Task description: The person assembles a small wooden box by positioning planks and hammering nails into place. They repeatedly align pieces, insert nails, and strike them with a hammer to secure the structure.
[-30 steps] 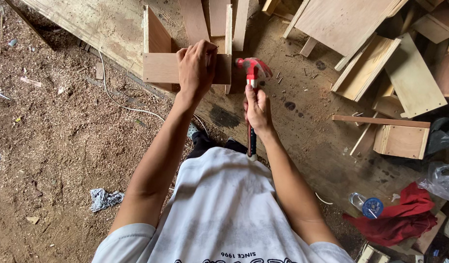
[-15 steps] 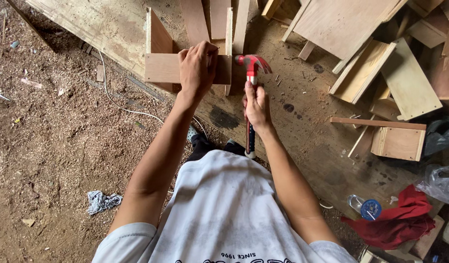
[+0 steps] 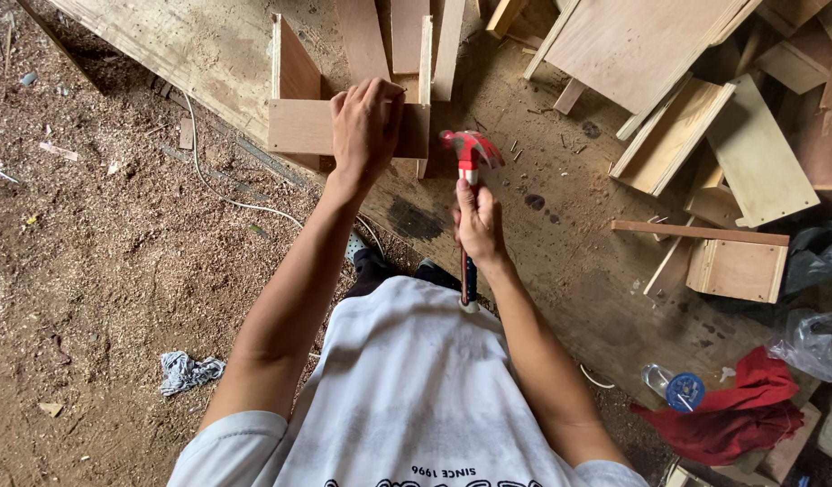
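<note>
Right now: left hand (image 3: 366, 126) clamps wooden frame (image 3: 307, 126), right hand (image 3: 477, 221) grips red hammer (image 3: 470, 153).
Hammer head sits just right of frame, handle running toward body; possibly a nail pinched in left fingers, too small to tell.

Red-headed claw hammer (image 3: 470, 153) held upright beside the open-topped wooden box (image 3: 344, 126).

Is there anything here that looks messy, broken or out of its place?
Yes. Sawdust covers the ground, a crumpled rag lies in it, and offcut boards are heaped crookedly at the right. The wooden box under the left hand looks undamaged.
</note>
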